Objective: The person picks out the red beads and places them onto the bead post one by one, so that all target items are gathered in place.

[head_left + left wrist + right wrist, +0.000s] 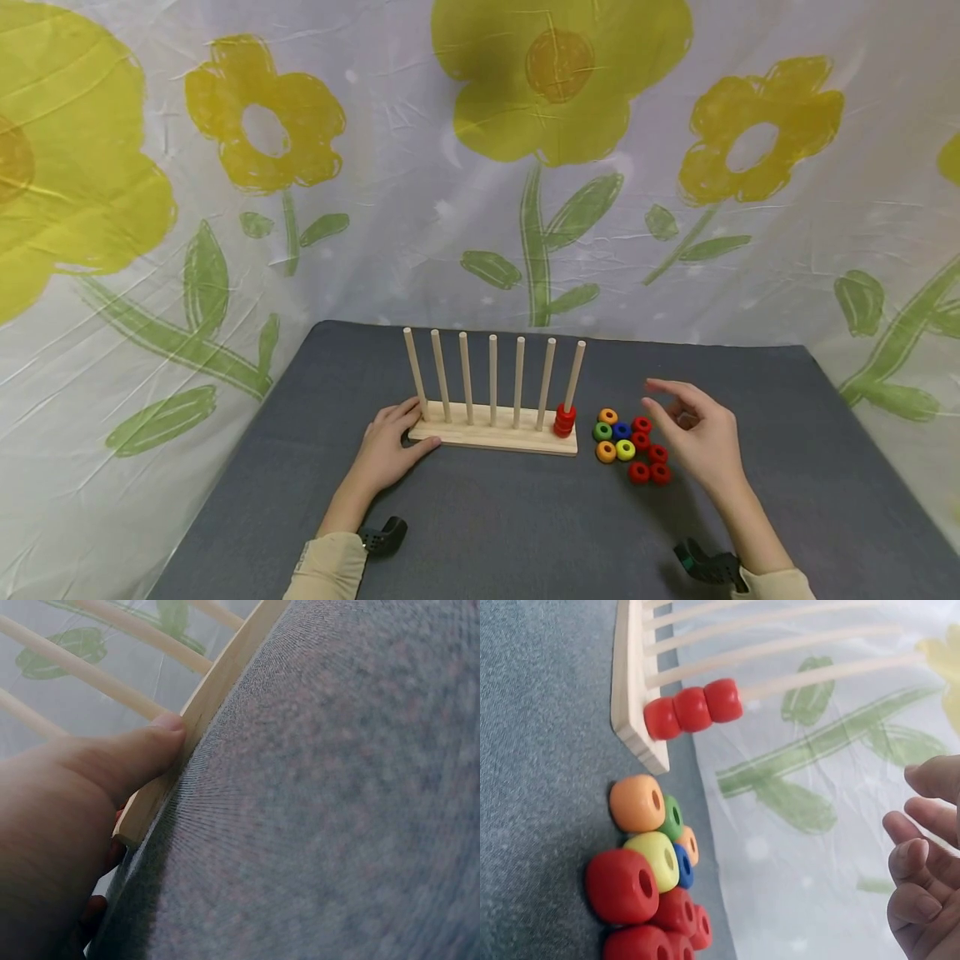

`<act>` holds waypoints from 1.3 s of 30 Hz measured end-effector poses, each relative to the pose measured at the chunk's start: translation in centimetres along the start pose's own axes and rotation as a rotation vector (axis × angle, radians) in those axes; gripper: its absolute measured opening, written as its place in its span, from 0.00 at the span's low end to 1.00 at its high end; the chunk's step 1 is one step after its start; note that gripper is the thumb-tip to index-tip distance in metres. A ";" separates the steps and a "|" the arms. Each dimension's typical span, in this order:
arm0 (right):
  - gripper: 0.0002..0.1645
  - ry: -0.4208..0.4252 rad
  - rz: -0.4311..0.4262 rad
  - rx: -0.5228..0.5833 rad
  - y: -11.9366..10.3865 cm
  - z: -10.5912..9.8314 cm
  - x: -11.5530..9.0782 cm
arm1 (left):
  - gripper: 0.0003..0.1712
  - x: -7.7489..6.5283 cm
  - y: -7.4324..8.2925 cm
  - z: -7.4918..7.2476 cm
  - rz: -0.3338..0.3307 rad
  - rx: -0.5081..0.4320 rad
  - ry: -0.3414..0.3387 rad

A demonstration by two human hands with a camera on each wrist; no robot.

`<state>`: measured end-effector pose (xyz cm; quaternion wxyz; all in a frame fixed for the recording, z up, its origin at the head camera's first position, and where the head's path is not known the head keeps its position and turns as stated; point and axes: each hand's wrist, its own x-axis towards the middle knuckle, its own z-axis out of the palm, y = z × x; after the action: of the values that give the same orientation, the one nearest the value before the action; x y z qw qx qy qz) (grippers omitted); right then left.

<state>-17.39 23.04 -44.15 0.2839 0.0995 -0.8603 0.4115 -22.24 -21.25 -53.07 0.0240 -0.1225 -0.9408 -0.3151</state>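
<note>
A pale wooden peg rack with several upright pegs stands on the table. Three red beads are stacked at the foot of its rightmost peg. My left hand grips the left end of the base, thumb along the front edge and fingers at the far side. To the right of the rack, loose beads in orange, green, blue and yellow lie grouped with several red beads. My right hand hovers beside and above them, holding nothing, thumb and index finger apart and the other fingers bent.
A dark grey cloth covers the table. Behind it hangs a pale sheet printed with yellow flowers. Each wrist wears a black strapped device, one by the left sleeve and one by the right sleeve.
</note>
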 end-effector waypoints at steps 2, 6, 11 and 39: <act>0.17 0.002 0.004 -0.011 0.1 -0.1 -0.1 | 0.43 0.0 0.0 0.0 -0.001 0.002 -0.004; 0.17 -0.001 0.010 -0.009 0.5 -0.3 -0.5 | 0.44 0.0 0.0 0.0 -0.009 0.001 -0.005; 0.17 -0.003 0.030 -0.017 1.0 -0.6 -1.2 | 0.44 0.1 0.0 0.0 -0.020 -0.005 0.002; 0.14 -0.050 0.196 -0.140 4.1 -1.7 -6.1 | 0.45 0.2 -0.5 0.4 -0.004 -0.006 0.015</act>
<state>-13.35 26.54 -49.44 0.2270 0.0052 -0.8994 0.3734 -22.54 -21.37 -53.71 0.0299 -0.1183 -0.9400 -0.3187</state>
